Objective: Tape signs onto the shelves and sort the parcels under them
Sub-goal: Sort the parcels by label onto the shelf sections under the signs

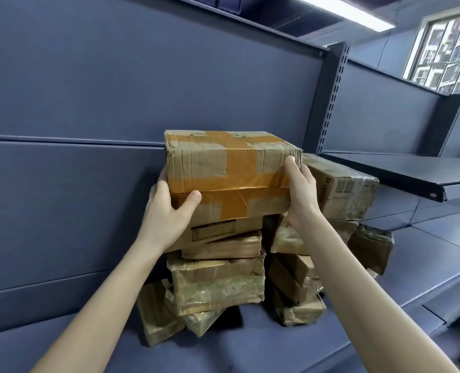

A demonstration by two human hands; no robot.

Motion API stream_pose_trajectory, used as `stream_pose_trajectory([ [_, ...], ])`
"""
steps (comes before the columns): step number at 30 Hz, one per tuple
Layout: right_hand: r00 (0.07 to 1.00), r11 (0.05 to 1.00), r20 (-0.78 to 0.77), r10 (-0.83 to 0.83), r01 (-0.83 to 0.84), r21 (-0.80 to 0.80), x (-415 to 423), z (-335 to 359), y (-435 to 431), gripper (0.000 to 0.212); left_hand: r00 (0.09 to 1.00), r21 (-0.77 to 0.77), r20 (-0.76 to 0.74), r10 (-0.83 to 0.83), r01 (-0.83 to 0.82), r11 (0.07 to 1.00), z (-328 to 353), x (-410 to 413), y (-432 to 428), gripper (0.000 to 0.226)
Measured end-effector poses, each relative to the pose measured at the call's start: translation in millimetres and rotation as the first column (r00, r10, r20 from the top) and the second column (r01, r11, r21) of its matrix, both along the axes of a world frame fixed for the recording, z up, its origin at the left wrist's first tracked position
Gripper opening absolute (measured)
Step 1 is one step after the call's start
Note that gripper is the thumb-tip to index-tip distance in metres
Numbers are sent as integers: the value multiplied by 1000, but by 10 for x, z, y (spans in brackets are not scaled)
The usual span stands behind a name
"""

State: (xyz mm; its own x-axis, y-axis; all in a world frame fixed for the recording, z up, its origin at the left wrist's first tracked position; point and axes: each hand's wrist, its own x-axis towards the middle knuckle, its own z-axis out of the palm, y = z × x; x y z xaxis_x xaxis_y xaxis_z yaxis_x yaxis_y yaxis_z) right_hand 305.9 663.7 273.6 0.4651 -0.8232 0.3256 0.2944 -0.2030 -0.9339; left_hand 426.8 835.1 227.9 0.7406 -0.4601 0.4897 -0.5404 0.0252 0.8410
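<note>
Taped parcel (pixel 229 168) tops the parcel stack (pixel 218 286) on the blue shelf (pixel 250 354), long axis running 9 to 3 o'clock, orange-taped face toward camera. Left hand (pixel 167 211) at its 8 o'clock corner, right hand (pixel 301 189) at its 3 o'clock end, each grip clamped on it.

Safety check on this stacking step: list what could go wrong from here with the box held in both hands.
1. The left hand and right hand hold the orange-taped box only at its sides; its glossy taped faces could let the grip slip.
2. The crushed parcels beneath are stacked unevenly, so the pile may topple if nudged.
3. The tilted labelled box beside the right hand already leans and could slide off.
</note>
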Motion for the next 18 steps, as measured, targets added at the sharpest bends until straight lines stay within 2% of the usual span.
stream_pose_trajectory([
  [2, 999, 999, 41, 28, -28, -16, -20, 17, 2, 19, 999, -64, -20, -32, 30, 997, 19, -60, 8, 82],
  [5, 991, 997, 128, 45, -37, -61, -48, 12, -35, 24, 991, -218, -67, -117, 100, 971, 87, -192, 42, 61],
  [7, 965, 994, 245, 93, -78, -70, -61, 7, -42, 27, 975, -321, -122, -185, 137, 937, 126, -278, 75, 52],
  [9, 896, 985, 409, 171, -165, -50, -65, -5, -44, 27, 958, -405, -163, -235, 152, 902, 120, -323, 118, 45],
  [10, 857, 980, 479, 191, -195, -43, -58, -12, -54, 27, 953, -438, -171, -249, 153, 886, 115, -327, 147, 49],
  [13, 779, 963, 583, 231, -268, -23, -70, -20, -66, 31, 931, -488, -204, -303, 172, 856, 137, -326, 246, 105],
  [14, 768, 956, 588, 253, -291, -30, -81, -23, -60, 37, 924, -491, -225, -309, 166, 855, 157, -336, 274, 114],
  [15, 759, 950, 589, 276, -310, -46, -93, -20, -48, 40, 921, -492, -241, -307, 157, 856, 180, -350, 292, 110],
  [18, 759, 924, 539, 365, -369, -106, -106, 24, -6, 38, 934, -534, -254, -251, 80, 841, 221, -391, 322, 47],
])
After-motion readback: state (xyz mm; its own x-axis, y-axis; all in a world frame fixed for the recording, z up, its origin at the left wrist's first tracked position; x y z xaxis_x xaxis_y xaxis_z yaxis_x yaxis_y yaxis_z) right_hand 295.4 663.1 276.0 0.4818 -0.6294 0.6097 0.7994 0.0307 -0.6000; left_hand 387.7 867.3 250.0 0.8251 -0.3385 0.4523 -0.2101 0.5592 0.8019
